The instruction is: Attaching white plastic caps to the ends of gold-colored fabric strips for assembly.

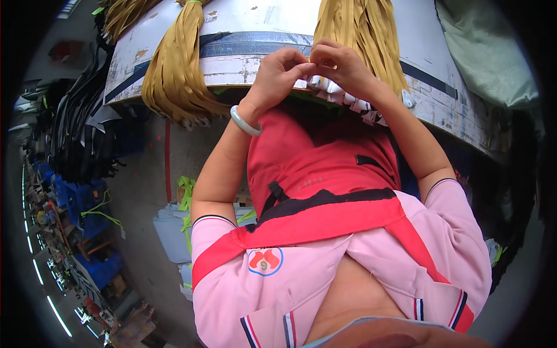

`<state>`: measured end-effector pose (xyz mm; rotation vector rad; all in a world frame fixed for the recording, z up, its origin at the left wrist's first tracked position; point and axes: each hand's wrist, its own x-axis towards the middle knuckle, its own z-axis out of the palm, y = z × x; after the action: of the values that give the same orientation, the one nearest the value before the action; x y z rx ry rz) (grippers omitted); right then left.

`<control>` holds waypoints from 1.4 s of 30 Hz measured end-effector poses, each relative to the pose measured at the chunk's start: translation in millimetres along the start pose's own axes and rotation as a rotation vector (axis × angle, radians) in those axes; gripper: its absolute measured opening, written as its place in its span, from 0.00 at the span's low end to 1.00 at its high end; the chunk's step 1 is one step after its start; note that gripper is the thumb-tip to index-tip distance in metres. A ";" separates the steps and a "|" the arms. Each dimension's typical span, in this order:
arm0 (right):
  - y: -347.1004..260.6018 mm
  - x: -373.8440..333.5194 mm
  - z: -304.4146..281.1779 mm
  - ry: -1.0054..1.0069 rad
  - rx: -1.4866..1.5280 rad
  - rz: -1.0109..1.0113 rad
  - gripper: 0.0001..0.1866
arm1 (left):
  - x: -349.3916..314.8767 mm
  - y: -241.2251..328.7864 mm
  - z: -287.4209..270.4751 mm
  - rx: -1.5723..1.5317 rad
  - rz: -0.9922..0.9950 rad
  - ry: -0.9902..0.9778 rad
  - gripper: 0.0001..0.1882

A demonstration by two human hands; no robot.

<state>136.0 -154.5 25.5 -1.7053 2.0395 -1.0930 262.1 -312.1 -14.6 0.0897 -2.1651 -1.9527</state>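
My left hand [281, 74] and my right hand [343, 65] meet at the front of the worktable, fingertips pinched together. Whatever sits between the fingers is too small and hidden to make out. Right beside and under my right hand hangs a bundle of long gold strips [371, 40] that look like zippers. White tabs [333, 91] show at its lower ends, over the table's edge. Further left lies a second gold bundle [174, 69], tied with a green band near its top, its ends drooping over the edge. A pale bangle [245, 120] circles my left wrist.
The worn white table [249, 64] carries dark tape strips. Pale cloth [487, 58] drapes at the far right. Black strips [87, 133] hang at the left, above blue bins [81, 203]. Grey bundles with green ties [174, 229] lie on the floor.
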 end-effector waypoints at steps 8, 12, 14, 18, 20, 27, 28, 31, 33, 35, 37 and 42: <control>13.2 -12.7 -13.5 0.104 0.683 0.259 0.04 | 3.4 11.4 8.7 -0.482 -0.023 0.001 0.16; 19.2 -10.7 -13.5 0.065 0.745 0.328 0.06 | 17.5 -0.1 7.6 -0.418 0.021 0.008 0.11; 19.3 -8.1 -17.7 -0.043 0.744 0.367 0.08 | 19.0 -3.6 5.6 -0.415 0.019 -0.007 0.08; 20.8 1.1 -38.7 -0.303 0.848 0.408 0.09 | 23.7 0.9 8.5 -0.439 -0.002 -0.020 0.07; 21.6 -0.6 -46.1 -0.313 0.840 0.382 0.07 | 28.5 2.8 13.6 -0.498 -0.009 -0.061 0.07; 19.8 -1.2 -53.4 -0.148 0.927 0.357 0.08 | 31.9 9.5 21.3 -0.601 -0.008 -0.068 0.11; 21.5 -1.2 -54.4 -0.143 0.948 0.371 0.09 | 31.7 10.5 23.7 -0.599 -0.008 -0.067 0.11; 27.2 1.3 -60.3 -0.201 0.999 0.387 0.09 | 31.9 14.4 27.4 -0.577 0.013 -0.044 0.09; 22.7 2.8 -62.9 -0.204 0.966 0.375 0.09 | 30.8 15.8 27.2 -0.552 0.008 -0.041 0.10; 21.0 2.7 -62.3 -0.208 0.932 0.363 0.09 | 28.3 17.7 27.8 -0.554 0.010 -0.022 0.10; 20.3 2.7 -59.5 -0.163 0.949 0.329 0.09 | 26.2 19.9 28.3 -0.558 0.016 0.001 0.10; 20.4 -4.2 -59.0 -0.181 0.961 0.323 0.10 | 21.8 23.9 32.6 -0.557 0.009 -0.001 0.08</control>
<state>85.1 -128.0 50.5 -0.9040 1.2504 -1.3989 236.7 -281.8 8.8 -0.0146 -1.5394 -2.4614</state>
